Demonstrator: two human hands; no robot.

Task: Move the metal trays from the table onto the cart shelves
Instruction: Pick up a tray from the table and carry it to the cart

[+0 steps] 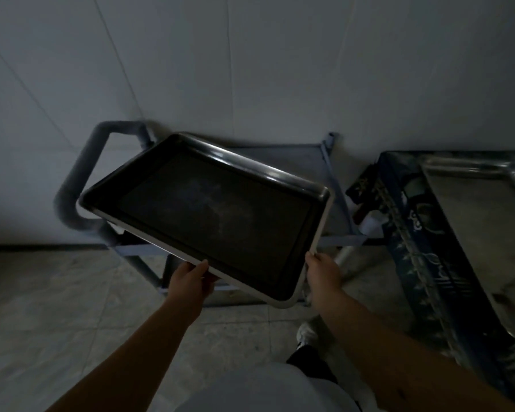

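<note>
I hold a dark metal tray [211, 215] tilted in the air above the grey cart [283, 157]. My left hand [191, 282] grips the tray's near long edge. Its near right corner is held by my right hand [323, 272]. The cart's top shelf shows behind the tray, and its tubular handle [81, 176] sticks out to the left. Another shiny metal tray [476, 203] lies on the table at the right.
The table [422, 248] at the right wears a dark blue patterned cloth. A white wall stands right behind the cart. The floor is grey tile, and my shoe [306, 334] shows near the cart's front right leg.
</note>
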